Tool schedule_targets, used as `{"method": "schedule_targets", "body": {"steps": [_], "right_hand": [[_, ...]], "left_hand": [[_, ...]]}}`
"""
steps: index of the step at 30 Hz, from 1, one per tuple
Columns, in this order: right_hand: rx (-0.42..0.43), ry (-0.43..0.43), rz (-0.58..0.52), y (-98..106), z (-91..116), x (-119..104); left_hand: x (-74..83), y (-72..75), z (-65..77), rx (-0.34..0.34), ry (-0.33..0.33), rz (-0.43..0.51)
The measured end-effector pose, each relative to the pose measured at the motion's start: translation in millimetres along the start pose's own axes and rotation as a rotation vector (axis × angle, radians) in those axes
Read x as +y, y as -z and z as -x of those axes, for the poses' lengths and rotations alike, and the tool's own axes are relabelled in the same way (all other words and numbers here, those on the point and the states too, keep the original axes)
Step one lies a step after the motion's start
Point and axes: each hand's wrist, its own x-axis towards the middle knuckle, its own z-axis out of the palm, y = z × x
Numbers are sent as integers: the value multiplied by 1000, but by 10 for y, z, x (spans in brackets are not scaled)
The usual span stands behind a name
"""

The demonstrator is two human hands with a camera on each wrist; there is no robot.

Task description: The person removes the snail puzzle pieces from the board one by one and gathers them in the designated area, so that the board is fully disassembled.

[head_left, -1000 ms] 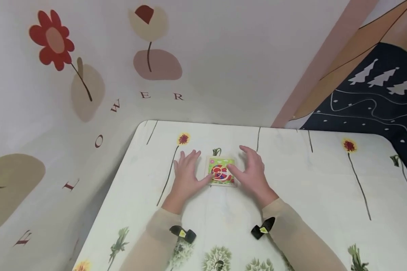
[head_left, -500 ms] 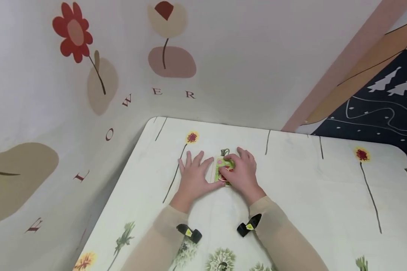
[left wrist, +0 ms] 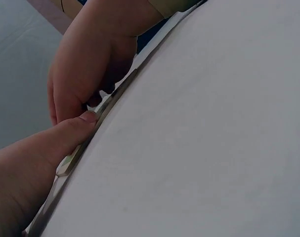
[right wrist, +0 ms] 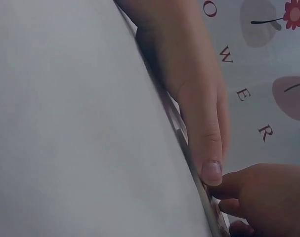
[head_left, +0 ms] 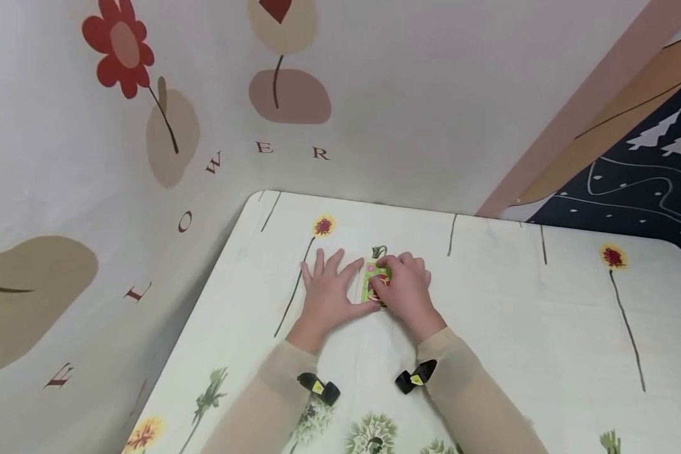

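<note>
Head view shows a small flat board (head_left: 366, 285) lying on the white table cover (head_left: 516, 328), between the two hands. Its face is mostly green, with a pink spot and some red and blue; much of its right part is hidden. The left hand (head_left: 329, 296) has its fingers spread apart, its thumb reaching along the near edge of the board and its forefinger beside the far left corner. Left wrist view confirms the thumb touching the board's edge, and the board's thin side shows there just above the cloth. The right hand (head_left: 407, 289) arches over the right part of the board, thumb and fingers bent down onto the face; whether they pinch anything cannot be told. Right wrist view likewise has these bent fingertips at the board, close to the left thumb.

Just beyond the board, a green printed stalk (head_left: 379, 251) marks the cloth, and a printed yellow-and-red flower (head_left: 324, 225) lies past the left fingertips. Dandelion prints (head_left: 371, 434) sit nearer the person. Both arms wear beige sleeves (head_left: 479, 391), each wrist bearing a black strapped device (head_left: 320, 388) with a yellow mark. Behind the table, a pale wall covering (head_left: 408, 139) carries a red flower (head_left: 118, 47), letters reading FLOWER, and a dark patch (head_left: 652, 170) with white trees at the right.
</note>
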Motion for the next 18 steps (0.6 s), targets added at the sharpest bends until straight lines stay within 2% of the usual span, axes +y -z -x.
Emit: {"method": "schedule_targets", "body": {"steps": [4,8,14,18], "right_hand": [[-38,-10,7,-1,-11,-21],[-36,-23,-13,1,-11,-24],[-1,-22,-63,-24,3,-9],[70,26,-116,-63,14,33]], "left_hand": [[-7,-2,14,18,-10,1],[-7,-6,22,33,-20,-3],[-11,-20,17,38,-27,-9],[-12,-19,6,29,-27,-9]]}}
